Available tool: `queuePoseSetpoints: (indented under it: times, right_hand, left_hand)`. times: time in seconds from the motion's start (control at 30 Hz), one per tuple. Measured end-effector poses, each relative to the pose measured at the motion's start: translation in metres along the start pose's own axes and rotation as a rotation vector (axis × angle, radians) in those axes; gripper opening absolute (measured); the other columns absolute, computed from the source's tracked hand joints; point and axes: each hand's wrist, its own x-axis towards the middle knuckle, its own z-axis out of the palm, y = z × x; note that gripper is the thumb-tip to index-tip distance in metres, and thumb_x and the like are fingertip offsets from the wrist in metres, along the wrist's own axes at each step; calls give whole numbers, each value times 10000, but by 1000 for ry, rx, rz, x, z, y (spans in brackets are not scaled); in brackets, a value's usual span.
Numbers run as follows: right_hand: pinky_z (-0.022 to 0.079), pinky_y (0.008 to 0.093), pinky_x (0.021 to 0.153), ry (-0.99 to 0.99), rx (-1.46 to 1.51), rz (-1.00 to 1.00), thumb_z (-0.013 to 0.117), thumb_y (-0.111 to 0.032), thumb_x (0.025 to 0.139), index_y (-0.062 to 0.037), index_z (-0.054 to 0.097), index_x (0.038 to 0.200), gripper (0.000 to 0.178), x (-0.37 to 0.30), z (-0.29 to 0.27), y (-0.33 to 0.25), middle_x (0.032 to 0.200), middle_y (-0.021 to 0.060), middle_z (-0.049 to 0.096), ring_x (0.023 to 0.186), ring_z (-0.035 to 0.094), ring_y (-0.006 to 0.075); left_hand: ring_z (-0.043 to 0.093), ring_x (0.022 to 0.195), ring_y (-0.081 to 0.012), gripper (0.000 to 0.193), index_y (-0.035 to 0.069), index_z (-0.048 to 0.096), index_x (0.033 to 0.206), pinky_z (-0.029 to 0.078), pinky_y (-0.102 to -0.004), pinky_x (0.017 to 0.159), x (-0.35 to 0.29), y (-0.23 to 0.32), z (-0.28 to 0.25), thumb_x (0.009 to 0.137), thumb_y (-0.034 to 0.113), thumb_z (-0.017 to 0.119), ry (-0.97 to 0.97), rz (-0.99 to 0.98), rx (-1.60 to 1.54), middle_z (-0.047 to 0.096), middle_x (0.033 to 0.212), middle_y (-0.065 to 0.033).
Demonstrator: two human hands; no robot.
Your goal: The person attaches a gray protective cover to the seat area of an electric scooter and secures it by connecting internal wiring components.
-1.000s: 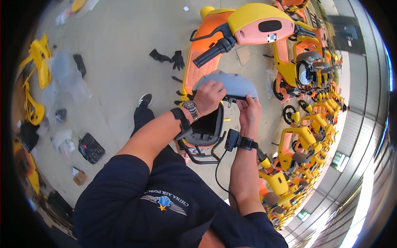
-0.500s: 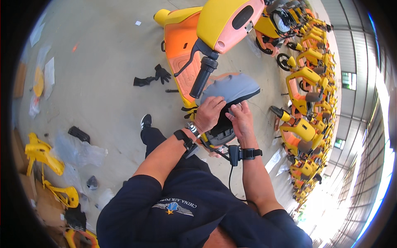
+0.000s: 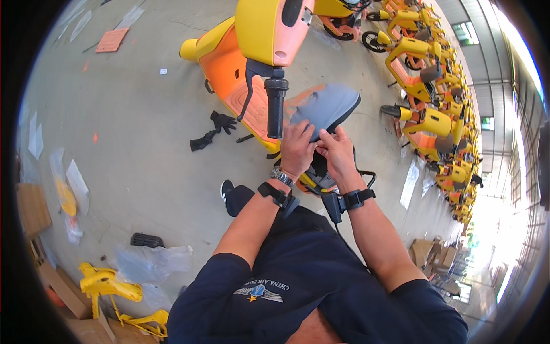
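Note:
A yellow and orange scooter (image 3: 220, 63) stands in front of me, its black handlebar grip (image 3: 276, 109) pointing toward me. Its grey seat (image 3: 327, 109) is tilted up, with a dark underside and a dark opening below. My left hand (image 3: 298, 148) pinches the seat's near edge, fingertips on the grey covering. Close beside it, my right hand (image 3: 338, 153) has thumb and fingers drawn together at the same edge. What lies between the right fingertips is too small to make out.
Black gloves (image 3: 213, 132) lie on the floor left of the scooter. Rows of yellow scooters (image 3: 429, 120) line the right side. Clear plastic wrap (image 3: 154, 264), yellow body parts (image 3: 112, 284) and cardboard (image 3: 33, 209) lie at the left.
My view has turned, moving the scooter leftward in the picture. My right hand has come closer to the left, its fingers drawn together. The left hand stays at the seat's edge.

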Motion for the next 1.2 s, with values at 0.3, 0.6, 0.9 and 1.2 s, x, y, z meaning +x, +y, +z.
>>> queuePoseSetpoints:
  times: [0.3,0.6,0.9,1.2]
  right_hand:
    - [503,226,571,-100,-272,42,632,-176,914,-38,581,957,153,-20,0,-11,917,38,619,776,631,98]
    - [545,269,640,-67,114,60,623,-73,918,-4,512,1059,192,-22,-3,14,965,86,619,767,644,151]
    - [469,256,606,98,168,-37,640,36,804,11,606,984,185,8,8,22,887,56,661,689,575,99]
    - [486,238,586,-60,166,-35,604,42,792,27,614,974,183,22,-2,24,871,56,653,690,596,100]
  left_hand:
    - [530,1133,-356,530,14,594,1187,449,-428,967,-9,-18,-1,669,-10,709,17,56,-93,540,1279,-154]
    - [484,1163,-374,532,19,564,1235,405,-476,970,-22,-15,13,724,70,704,68,83,61,513,1314,-166]
    - [408,1286,-394,683,3,484,1334,351,-491,1065,-23,-12,16,720,127,756,9,45,85,447,1399,-197]
    - [384,1326,-407,904,-4,322,1426,379,-427,1079,-15,-34,8,644,30,777,-74,-205,91,391,1432,-224]
